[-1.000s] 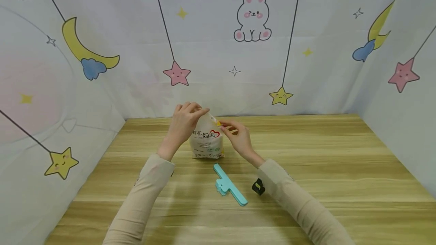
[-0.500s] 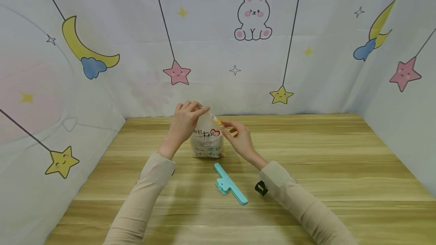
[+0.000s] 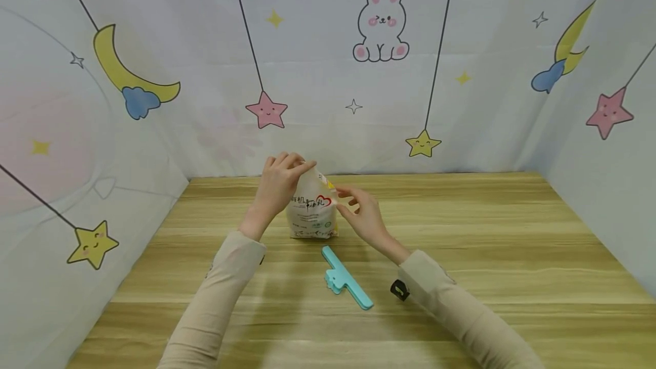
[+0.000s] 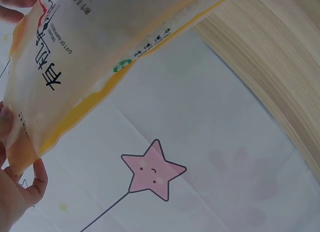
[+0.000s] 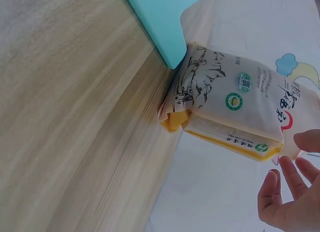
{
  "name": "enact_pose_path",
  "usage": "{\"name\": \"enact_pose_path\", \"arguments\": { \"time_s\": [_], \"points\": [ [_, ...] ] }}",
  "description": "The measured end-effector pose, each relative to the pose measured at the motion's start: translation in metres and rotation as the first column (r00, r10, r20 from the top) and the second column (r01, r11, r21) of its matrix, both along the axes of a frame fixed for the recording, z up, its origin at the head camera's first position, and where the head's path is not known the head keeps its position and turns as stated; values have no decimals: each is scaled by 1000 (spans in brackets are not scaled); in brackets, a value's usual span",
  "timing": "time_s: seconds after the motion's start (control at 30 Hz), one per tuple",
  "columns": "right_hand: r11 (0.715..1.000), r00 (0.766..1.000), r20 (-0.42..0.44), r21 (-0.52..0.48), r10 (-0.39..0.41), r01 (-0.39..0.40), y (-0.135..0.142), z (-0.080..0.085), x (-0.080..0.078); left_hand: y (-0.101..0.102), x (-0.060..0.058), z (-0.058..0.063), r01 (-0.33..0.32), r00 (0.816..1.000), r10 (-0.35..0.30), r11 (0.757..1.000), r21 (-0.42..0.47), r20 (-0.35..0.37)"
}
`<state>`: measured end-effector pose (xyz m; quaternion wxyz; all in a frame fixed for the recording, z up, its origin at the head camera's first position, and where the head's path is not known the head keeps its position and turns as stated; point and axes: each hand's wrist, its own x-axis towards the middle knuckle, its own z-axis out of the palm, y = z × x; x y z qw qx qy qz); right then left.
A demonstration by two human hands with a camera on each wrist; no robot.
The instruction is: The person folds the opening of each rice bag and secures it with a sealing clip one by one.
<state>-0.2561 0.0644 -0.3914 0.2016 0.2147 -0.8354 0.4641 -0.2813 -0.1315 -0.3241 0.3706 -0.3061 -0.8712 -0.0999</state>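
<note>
A white, partly see-through plastic bag [image 3: 314,212] of white contents stands upright at the back of the table. It bears Chinese lettering, a red heart and yellow side edges. My left hand [image 3: 279,181] pinches its top corner between thumb and fingers. At the bag's right edge is my right hand [image 3: 363,215], thumb and forefinger spread apart. In the right wrist view, the right hand's thumb lies over the bag [image 5: 240,102] near its upper edge, and the other fingers bend loosely. A turquoise bag clip [image 3: 345,278] lies in front of the bag.
The wooden table [image 3: 487,244] reaches back to a white cloth backdrop [image 3: 318,73] printed with stars, moons and a rabbit. A small black object [image 3: 399,290] shows beside the right sleeve cuff [image 3: 422,272].
My right hand has shifted slightly right and down along the bag's edge, its thumb and forefinger parting. The left hand keeps its hold on the top corner; bag and clip stay put.
</note>
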Motion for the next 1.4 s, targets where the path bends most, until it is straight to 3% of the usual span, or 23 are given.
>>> {"name": "enact_pose_path", "arguments": {
  "time_s": [0.57, 1.0, 1.4],
  "points": [
    [990, 997, -61, 133, 43, -35, 4, 0, 21, 0, 0, -1, -9, 1000, 9, 1000, -3, -21],
    [967, 993, -90, 249, 79, -54, 8, 0, 36, 1, 1, 1, -4, 999, 4, 1000, -3, -33],
    [918, 988, -70, 385, 135, -98, 5, -4, 52, 0, -3, -4, 0, 998, -1, 1000, -10, -56]
  ]
}}
